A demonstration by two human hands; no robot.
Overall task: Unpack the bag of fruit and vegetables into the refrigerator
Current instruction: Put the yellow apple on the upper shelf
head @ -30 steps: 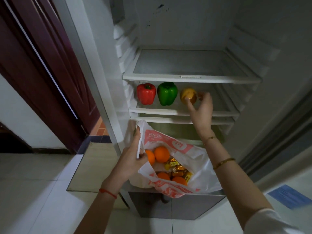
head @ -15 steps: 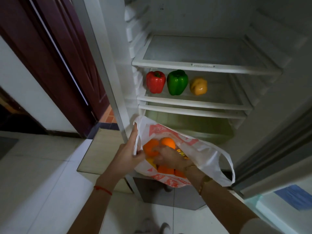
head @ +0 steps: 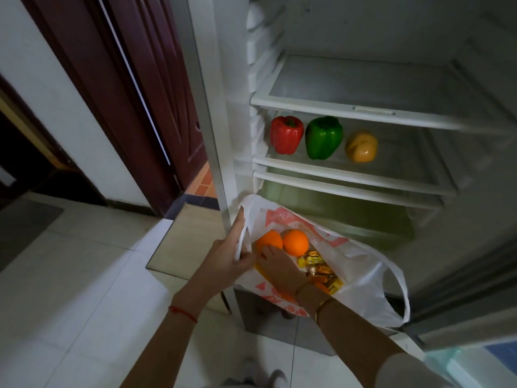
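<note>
A white plastic bag with red print (head: 361, 273) hangs in front of the open refrigerator's lower part. My left hand (head: 232, 254) grips its left handle and holds the mouth open. Inside lie two oranges (head: 296, 242) at the top, more orange fruit below and yellow wrapped packets (head: 316, 261). My right hand (head: 278, 266) reaches into the bag, its fingertips against the left orange (head: 268, 240); the rest of its fingers are hidden. A red pepper (head: 286, 134), a green pepper (head: 323, 137) and a yellow pepper (head: 361, 147) stand in a row on the middle shelf (head: 349, 176).
The upper glass shelf (head: 349, 110) holds nothing. A crisper drawer (head: 349, 217) sits below the pepper shelf, behind the bag. The refrigerator door (head: 461, 289) stands open at the right. A dark red room door (head: 126, 79) is at the left, above a pale tiled floor.
My right hand let go of the yellow pepper on the shelf, came down and went into the bag among the oranges. My left hand kept its hold on the bag handle.
</note>
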